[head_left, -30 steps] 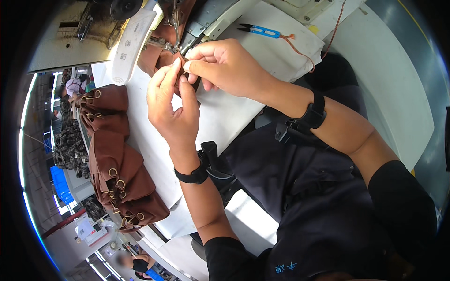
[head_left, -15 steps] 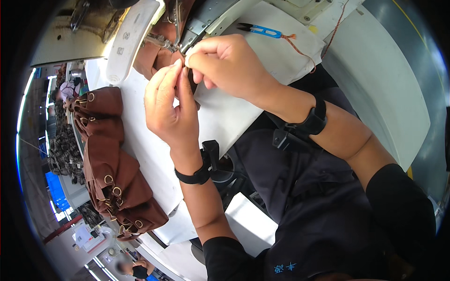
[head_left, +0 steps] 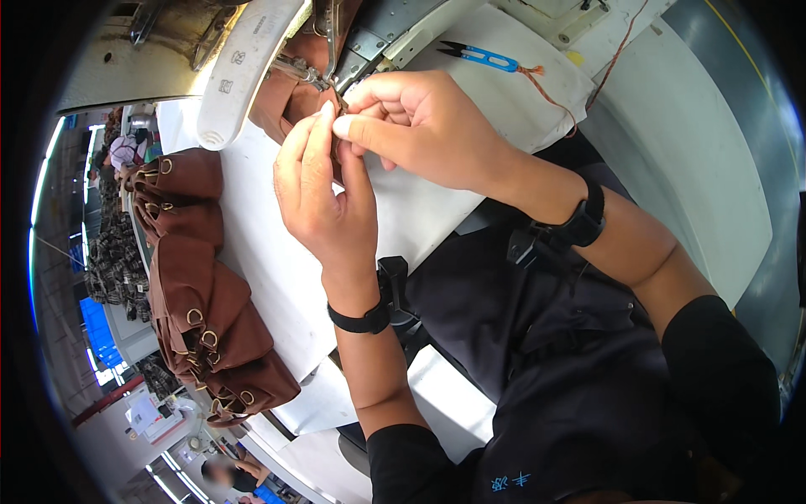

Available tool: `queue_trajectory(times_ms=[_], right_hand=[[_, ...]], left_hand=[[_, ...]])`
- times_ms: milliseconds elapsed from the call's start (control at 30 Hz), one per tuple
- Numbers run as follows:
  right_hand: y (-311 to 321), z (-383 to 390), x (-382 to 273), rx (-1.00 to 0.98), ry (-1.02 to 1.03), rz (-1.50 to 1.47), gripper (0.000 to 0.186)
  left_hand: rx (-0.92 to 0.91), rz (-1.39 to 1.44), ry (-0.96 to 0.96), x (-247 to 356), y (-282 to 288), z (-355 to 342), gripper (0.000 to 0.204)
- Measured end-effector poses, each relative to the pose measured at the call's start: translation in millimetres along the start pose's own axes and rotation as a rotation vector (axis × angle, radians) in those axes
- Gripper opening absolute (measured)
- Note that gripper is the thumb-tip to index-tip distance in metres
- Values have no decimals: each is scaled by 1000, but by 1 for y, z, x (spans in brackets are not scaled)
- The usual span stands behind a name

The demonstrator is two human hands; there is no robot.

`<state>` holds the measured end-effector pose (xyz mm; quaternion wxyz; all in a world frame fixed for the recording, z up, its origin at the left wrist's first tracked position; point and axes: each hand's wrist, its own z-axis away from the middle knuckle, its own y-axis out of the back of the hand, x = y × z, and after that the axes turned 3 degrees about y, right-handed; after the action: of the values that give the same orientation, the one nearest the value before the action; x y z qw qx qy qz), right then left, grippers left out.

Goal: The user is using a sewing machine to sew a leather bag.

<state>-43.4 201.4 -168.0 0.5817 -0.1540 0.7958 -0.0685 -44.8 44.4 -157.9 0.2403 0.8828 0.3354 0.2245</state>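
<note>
A brown leather piece [head_left: 270,102] lies under the needle area of a sewing machine [head_left: 304,70]. At its near edge, my left hand [head_left: 323,197] pinches with thumb and forefinger. My right hand [head_left: 428,130] meets it there, closed, its thumb and curled fingers on the same edge. Fingertips hide most of the spot where both hands grip. Beyond my right hand, a pair of blue thread snips [head_left: 480,55] with dark blades lies on the white work surface [head_left: 537,50], a brown thread beside its handle.
Brown leather bags with gold-coloured rings [head_left: 201,294] are piled along the left side of the white table [head_left: 269,244]. The machine's pale arm [head_left: 248,71] overhangs the leather from the upper left. Another person [head_left: 227,475] sits far off at lower left.
Both hands have shifted slightly right and down in the view, staying together at the leather's edge. My right hand's fingers are angled differently, its thumb now more extended toward the left fingertips.
</note>
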Motion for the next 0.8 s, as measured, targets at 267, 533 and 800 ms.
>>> queue_trajectory(times_ms=[267, 533, 800], right_hand=[[6, -12, -2, -64, 20, 302, 20], [9, -16, -17, -58, 37, 476, 28], [-1, -20, -7, 62, 165, 446, 35]], left_hand=[[24, -19, 9, -2, -6, -3, 38], [37, 29, 135, -5, -8, 2, 33], [81, 33, 104, -9, -8, 1, 29]])
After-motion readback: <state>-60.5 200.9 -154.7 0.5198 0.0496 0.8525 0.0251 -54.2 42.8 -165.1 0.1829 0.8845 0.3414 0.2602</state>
